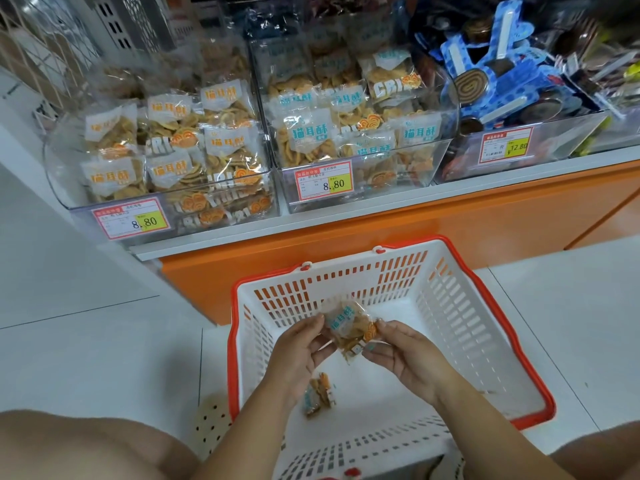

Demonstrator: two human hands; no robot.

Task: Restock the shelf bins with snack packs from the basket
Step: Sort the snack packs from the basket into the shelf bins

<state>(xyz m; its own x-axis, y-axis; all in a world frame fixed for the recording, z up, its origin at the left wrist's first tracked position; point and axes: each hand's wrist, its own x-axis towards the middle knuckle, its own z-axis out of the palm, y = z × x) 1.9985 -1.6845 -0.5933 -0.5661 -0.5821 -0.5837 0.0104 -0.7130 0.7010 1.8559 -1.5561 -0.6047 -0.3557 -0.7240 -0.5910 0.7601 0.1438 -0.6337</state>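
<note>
A white tiled floor (86, 341) with thin dark seams runs under everything. An orange cabinet front (450, 230) stands below the white shelf edge (346, 213). Red-framed price tags with yellow patches are stuck along the front: two read 8.80 (131, 219) (323, 181), a third reads 12.80 (506, 146). A wire grid panel (41, 57) rises at the upper left, beside a perforated grey upright (138, 22)
</note>
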